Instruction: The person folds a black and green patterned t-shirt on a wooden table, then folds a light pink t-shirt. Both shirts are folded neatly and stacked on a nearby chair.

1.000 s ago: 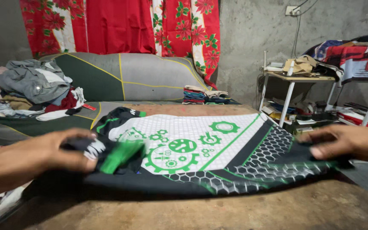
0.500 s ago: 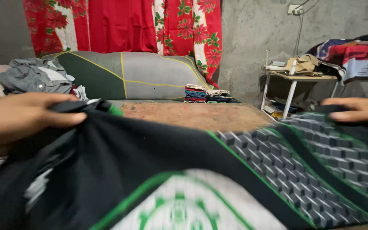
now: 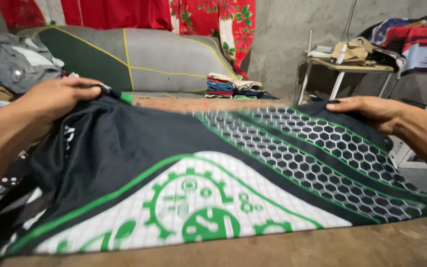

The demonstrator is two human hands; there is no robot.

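Head view shows a brown wooden table (image 3: 352,244) in a bare concrete room, with red flowered curtains (image 3: 208,15) at 12 o'clock and one small stack of folded clothes (image 3: 231,86) beneath them. Compared with half a second ago, one black, white and green jersey (image 3: 213,168) now lies lower and flatter across the table. Two hands pinch its far edge: the left hand (image 3: 58,99) at 10 o'clock, the right hand (image 3: 369,111) at 2 o'clock.

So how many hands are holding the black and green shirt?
2. The left hand grips the shirt at its far left edge; the right hand holds its far right edge.
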